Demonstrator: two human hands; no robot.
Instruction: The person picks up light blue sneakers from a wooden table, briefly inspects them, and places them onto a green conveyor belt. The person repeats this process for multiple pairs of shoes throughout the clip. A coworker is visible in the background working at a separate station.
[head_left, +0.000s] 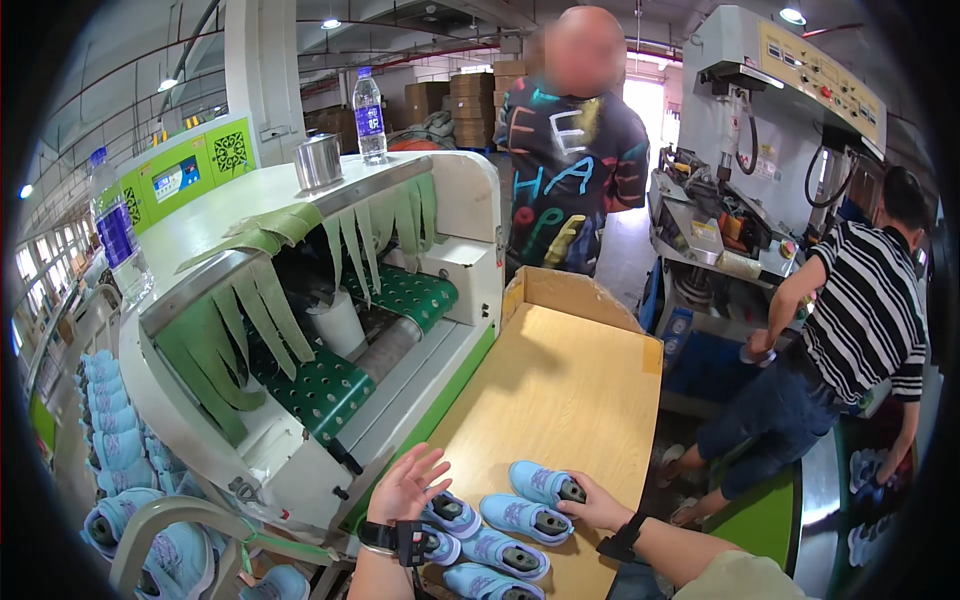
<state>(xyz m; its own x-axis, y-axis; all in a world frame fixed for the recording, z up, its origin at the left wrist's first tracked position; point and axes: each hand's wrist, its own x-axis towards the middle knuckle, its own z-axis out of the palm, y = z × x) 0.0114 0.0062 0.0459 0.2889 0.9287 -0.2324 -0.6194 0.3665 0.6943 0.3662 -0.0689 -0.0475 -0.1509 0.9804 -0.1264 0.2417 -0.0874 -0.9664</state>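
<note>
Several light blue sneakers (514,515) with dark inserts in their openings lie close together on the near part of a wood-topped table (560,385). At the group's far right, my right hand (597,503) grips the heel end of one blue sneaker (537,481), its toe pointing left. My left hand (403,487) is raised at the table's left edge, palm turned up and fingers spread, holding nothing. Just to its right is another sneaker (455,512), partly covered by that hand. Black bands are on both wrists.
A white conveyor machine (470,200) with green strip curtains (265,310) and a perforated green belt (330,393) borders the table's left. Bottles (369,120) and a metal cup (318,162) stand on it. Racked sneakers (118,430) are left. One person (575,160) stands ahead; another (850,310) bends at right.
</note>
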